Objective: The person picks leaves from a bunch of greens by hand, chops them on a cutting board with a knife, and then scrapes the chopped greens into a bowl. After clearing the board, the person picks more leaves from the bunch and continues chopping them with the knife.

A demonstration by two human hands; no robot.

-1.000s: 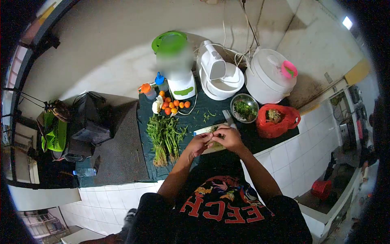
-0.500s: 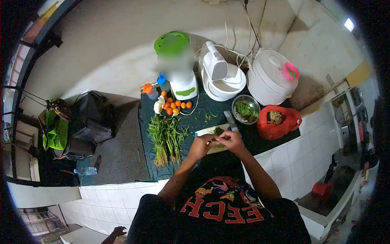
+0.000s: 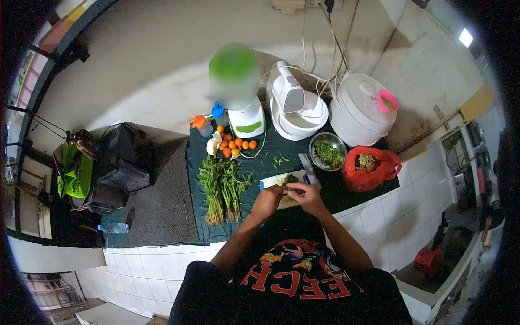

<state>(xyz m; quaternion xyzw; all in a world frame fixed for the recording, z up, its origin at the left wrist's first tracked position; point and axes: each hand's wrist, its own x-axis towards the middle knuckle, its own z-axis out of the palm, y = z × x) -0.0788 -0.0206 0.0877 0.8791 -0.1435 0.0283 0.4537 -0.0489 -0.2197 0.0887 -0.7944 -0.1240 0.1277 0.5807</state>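
Note:
Over the near part of a white cutting board point(image 3: 269, 182), my left hand point(image 3: 267, 201) and my right hand point(image 3: 307, 198) meet with fingertips pinched together. Whatever small thing they hold is hidden by the fingers. Just beyond them, a little heap of chopped greens point(image 3: 291, 178) lies on the board. A knife with a broad metal blade point(image 3: 307, 164) rests by the board's right side, close to my right hand. Farther right stands a clear bowl point(image 3: 328, 152) of chopped greens. Left of the board lie bunches of leafy greens point(image 3: 221, 187) with their roots on.
Small orange tomatoes point(image 3: 237, 144) and a white garlic-like bulb point(image 3: 212, 144) lie behind the greens. A blender point(image 3: 247, 116), a white stand mixer point(image 3: 292, 100) and a white lidded tub point(image 3: 360, 108) line the wall. A red plastic bag point(image 3: 371, 172) sits at the right edge.
My fingertips have come closer together over the board. The view has shifted slightly. Another person's hand at the lower left has gone out of view.

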